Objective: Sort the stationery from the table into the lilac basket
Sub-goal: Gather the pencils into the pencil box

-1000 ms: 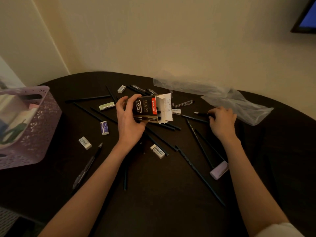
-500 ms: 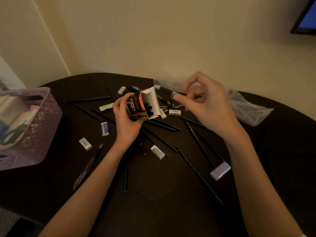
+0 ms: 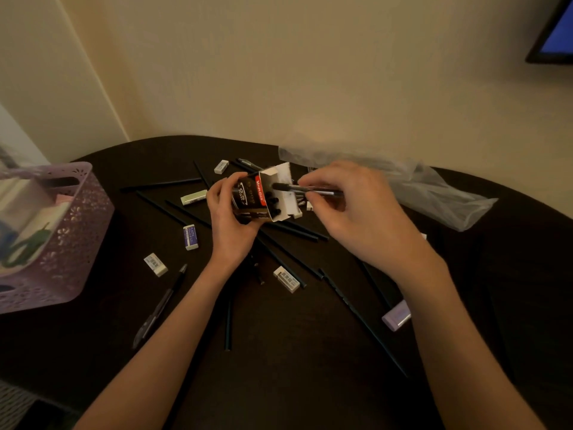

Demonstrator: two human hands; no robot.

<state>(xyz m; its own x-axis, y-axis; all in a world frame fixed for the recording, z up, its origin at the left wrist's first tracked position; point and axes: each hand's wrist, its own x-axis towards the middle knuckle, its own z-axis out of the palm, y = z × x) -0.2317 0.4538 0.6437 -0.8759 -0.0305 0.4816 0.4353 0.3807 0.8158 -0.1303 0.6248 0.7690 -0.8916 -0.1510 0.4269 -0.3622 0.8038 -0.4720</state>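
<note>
Left hand (image 3: pixel 231 223) grips a small black-and-red pen box (image 3: pixel 259 197) above the dark table (image 3: pixel 294 367), open flap end turned toward the right hand; dark pen ends visible inside. Right hand (image 3: pixel 356 218) pinches 1 pen (image 3: pixel 305 190) between thumb and fingers, pen lying roughly level, its dark tip at the box mouth; whether the tip is inside, cannot tell. Lilac basket (image 3: pixel 66 243) stands at the table's left edge, well apart from both hands, already holding items. Pencils and erasers lie scattered on the table under and around the hands; 1 eraser (image 3: pixel 189 237) just left of the left wrist. Clear plastic bag (image 3: pixel 428 187) lies beyond the right hand.
</note>
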